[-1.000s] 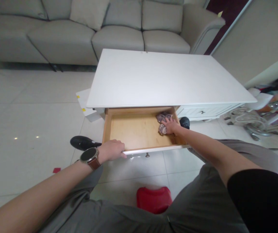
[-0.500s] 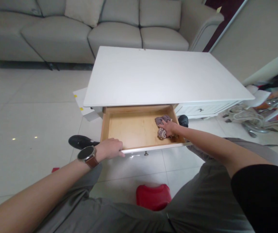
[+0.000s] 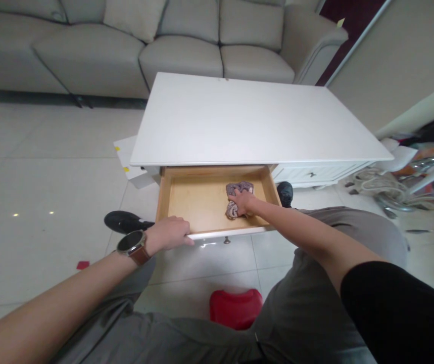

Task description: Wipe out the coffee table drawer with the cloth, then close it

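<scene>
A white coffee table (image 3: 254, 121) has a wooden drawer (image 3: 197, 199) pulled out toward me. My left hand (image 3: 169, 233), with a watch on the wrist, is curled over the drawer's front edge at its left end. My right hand (image 3: 244, 202) is inside the drawer, right of the middle, fingers closed down on a crumpled purplish-grey cloth (image 3: 235, 194) that lies on the drawer's wooden floor.
A grey sofa (image 3: 144, 45) stands behind the table. A red stool (image 3: 235, 308) shows between my knees. My black shoes (image 3: 124, 221) rest on the tiled floor. White paper (image 3: 126, 159) lies under the table's left end. Clutter (image 3: 421, 167) sits at the right.
My right hand has slid the cloth leftward across the drawer floor, from the right rear corner to right of the middle. My left hand has stayed on the front edge.
</scene>
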